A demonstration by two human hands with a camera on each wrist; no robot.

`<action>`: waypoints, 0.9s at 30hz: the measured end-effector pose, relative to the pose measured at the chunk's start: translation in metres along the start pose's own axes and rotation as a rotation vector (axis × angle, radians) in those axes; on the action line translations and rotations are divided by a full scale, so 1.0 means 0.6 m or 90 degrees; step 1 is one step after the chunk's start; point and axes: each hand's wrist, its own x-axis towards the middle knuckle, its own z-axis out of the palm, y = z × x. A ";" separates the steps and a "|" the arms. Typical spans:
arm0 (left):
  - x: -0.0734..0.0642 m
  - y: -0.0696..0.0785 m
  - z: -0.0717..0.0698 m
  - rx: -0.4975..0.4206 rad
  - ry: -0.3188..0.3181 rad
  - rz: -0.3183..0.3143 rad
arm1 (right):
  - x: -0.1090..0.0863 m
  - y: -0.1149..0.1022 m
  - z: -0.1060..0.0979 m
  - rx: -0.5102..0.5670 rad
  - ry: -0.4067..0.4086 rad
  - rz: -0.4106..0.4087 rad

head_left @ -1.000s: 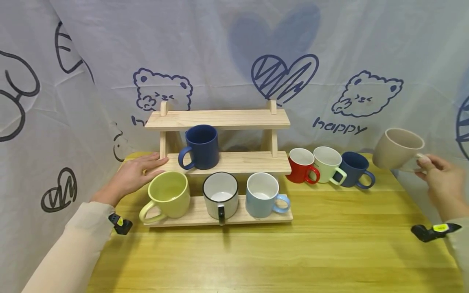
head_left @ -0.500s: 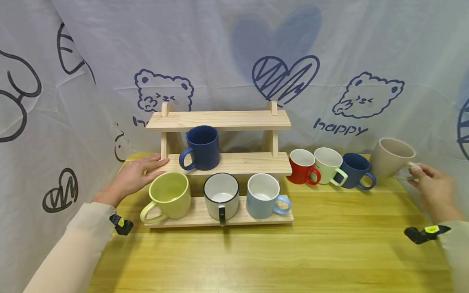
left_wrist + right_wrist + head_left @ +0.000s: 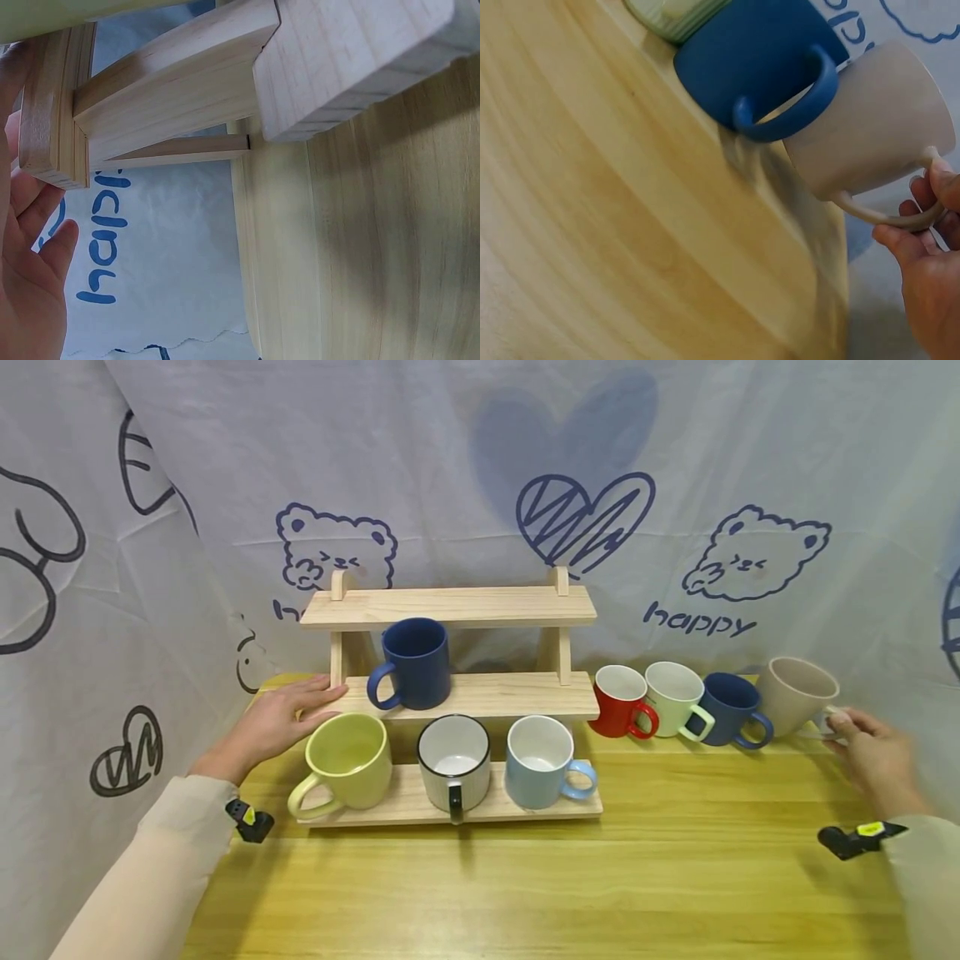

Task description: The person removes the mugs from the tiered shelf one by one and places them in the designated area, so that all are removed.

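At the far right, a beige mug (image 3: 797,697) stands beside a dark blue mug (image 3: 729,708). My right hand (image 3: 873,756) pinches the beige mug's handle (image 3: 892,217) between thumb and fingers, seen closely in the right wrist view. Whether its base fully meets the table is hard to tell. On the left, my left hand (image 3: 281,722) rests with extended fingers on the left end of the wooden rack's middle shelf (image 3: 510,693). The left wrist view shows the fingers (image 3: 41,214) against that board's end.
A navy mug (image 3: 416,662) stands on the middle shelf. The bottom shelf bears a yellow mug (image 3: 348,764), a white black-rimmed mug (image 3: 453,764) and a light blue mug (image 3: 536,768). Red (image 3: 618,706) and pale green (image 3: 671,702) mugs stand right of the rack, before a printed curtain (image 3: 465,460).
My right hand has brought the beige mug down and to the left, close beside the dark blue mug. My left hand has stayed on the rack.
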 end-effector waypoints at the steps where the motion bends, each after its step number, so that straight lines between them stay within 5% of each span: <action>1: 0.000 0.000 0.000 0.000 -0.001 -0.001 | -0.010 -0.007 0.006 0.006 -0.005 0.013; 7: 0.001 0.001 -0.001 0.002 -0.006 -0.008 | -0.090 -0.058 0.055 0.076 -0.038 0.030; 11: -0.001 0.000 -0.001 0.002 -0.008 -0.012 | -0.115 -0.071 0.073 0.133 -0.064 0.029; 18: -0.001 -0.002 0.002 0.002 0.007 -0.002 | -0.114 -0.068 0.069 0.106 -0.061 0.050; 22: -0.001 -0.002 0.003 0.001 0.008 -0.003 | -0.113 -0.068 0.061 0.090 -0.100 0.046; 27: -0.001 -0.003 0.005 0.003 0.013 -0.001 | -0.098 -0.062 0.047 0.009 -0.116 0.045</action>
